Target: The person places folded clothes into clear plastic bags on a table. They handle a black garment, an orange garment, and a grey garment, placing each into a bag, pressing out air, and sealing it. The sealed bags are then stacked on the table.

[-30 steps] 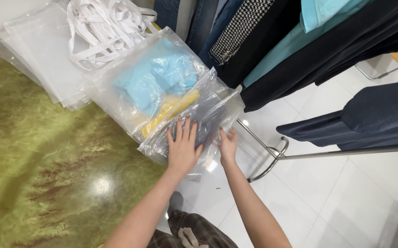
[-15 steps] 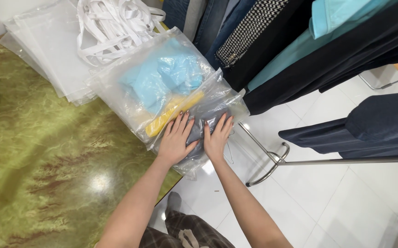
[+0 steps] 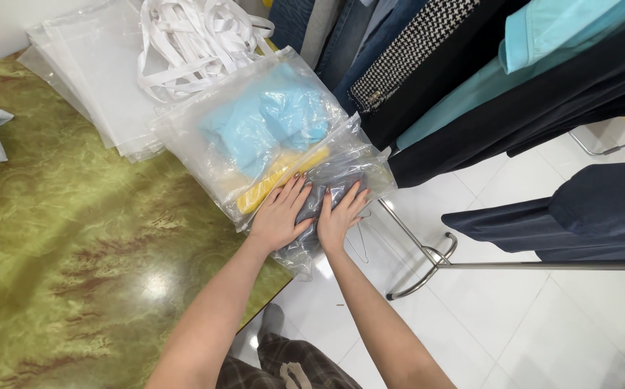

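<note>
At frame centre we press both hands, left hand [image 3: 278,217] and right hand [image 3: 339,215], spread flat on the clear plastic bag of grey cloth [image 3: 330,189] overhanging the green marbled worktop [image 3: 74,238], apparently flattening it.

Both hands lay flat, fingers spread, on a clear plastic bag holding a folded grey garment [image 3: 334,189] at the corner of a glossy green marbled table [image 3: 74,245]: the left hand [image 3: 278,216] beside the right hand [image 3: 338,216]. Behind it lay a clear bag with light-blue and yellow clothing [image 3: 269,133], a stack of empty clear bags [image 3: 89,72] and white straps [image 3: 190,36]. Dark garments hung on a metal rack [image 3: 471,265] to the right.
</note>
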